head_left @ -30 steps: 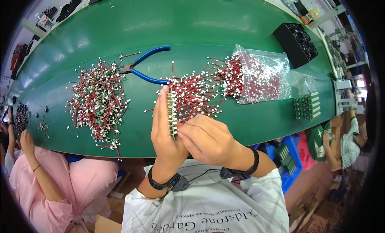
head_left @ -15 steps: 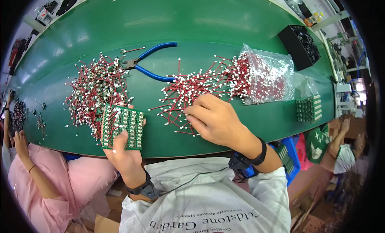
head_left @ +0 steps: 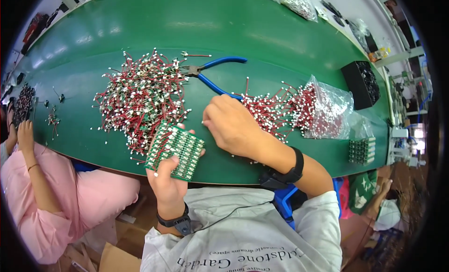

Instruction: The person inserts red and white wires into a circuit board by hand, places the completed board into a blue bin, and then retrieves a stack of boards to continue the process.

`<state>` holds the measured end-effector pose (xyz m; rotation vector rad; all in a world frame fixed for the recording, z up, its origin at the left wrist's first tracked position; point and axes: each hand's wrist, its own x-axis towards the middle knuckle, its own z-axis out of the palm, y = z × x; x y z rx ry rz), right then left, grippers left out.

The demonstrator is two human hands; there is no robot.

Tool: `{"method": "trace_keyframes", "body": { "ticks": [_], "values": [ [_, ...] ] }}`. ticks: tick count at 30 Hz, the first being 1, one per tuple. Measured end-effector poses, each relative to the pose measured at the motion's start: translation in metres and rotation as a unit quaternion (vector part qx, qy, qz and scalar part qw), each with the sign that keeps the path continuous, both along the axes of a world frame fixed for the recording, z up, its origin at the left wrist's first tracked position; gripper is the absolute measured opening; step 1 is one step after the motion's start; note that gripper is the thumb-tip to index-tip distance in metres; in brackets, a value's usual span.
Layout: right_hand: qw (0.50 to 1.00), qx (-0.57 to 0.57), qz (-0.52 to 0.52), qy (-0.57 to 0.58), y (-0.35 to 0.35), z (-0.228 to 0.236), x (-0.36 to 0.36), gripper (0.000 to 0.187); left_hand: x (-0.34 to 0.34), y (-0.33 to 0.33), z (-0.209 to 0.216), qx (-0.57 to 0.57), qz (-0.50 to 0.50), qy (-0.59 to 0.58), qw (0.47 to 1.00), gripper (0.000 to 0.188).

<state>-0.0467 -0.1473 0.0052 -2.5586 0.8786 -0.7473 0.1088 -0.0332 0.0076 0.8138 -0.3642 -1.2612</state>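
My left hand (head_left: 166,180) grips a green circuit board panel (head_left: 188,152), thumb lying on its face and fingertips showing past its far edge. Rows of small white sockets cover the panel, and red wires lie over its left part. My right hand (head_left: 231,127) is closed in a pinch just right of the panel, slightly above the table. At its fingertips a small white connector (head_left: 204,123) shows; the fingers hide the rest. Beyond that hand lies a pile of red wires with white connectors (head_left: 269,110). A heap of wired small boards (head_left: 140,96) lies left of the panel.
Blue-handled pliers (head_left: 210,77) lie behind my hands. To the right are a plastic bag of wires (head_left: 329,110), a black box (head_left: 359,84) and stacked green panels (head_left: 362,151). At far left, another person's hand (head_left: 25,136) rests near dark parts (head_left: 23,103) on the green table (head_left: 206,33).
My right hand has left the wire pile and come left, nearer the panel. The view has shifted, so the table's things appear farther right. My left hand still holds the panel.
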Motion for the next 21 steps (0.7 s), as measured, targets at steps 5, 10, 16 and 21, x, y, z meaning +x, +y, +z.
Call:
{"method": "trace_keyframes", "body": {
  "ticks": [5,10,16,21],
  "values": [
    [0.951,0.244,-0.036,-0.188,-0.008,0.041,-0.008,0.011,-0.005,0.0,0.001,0.007,-0.019,0.04,0.999,0.061],
    [0.951,0.266,-0.02,-0.155,0.002,0.041,-0.02,0.012,-0.018,-0.003,0.005,-0.011,-0.042,0.008,0.999,0.066],
    [0.968,0.17,-0.019,-0.184,0.02,0.044,-0.037,0.011,-0.042,-0.006,0.011,-0.018,-0.052,-0.044,0.998,0.069],
    [0.974,0.137,-0.039,-0.178,0.024,0.038,-0.056,0.012,-0.056,-0.01,0.01,0.008,-0.082,-0.041,0.996,0.07]
  ]
}}
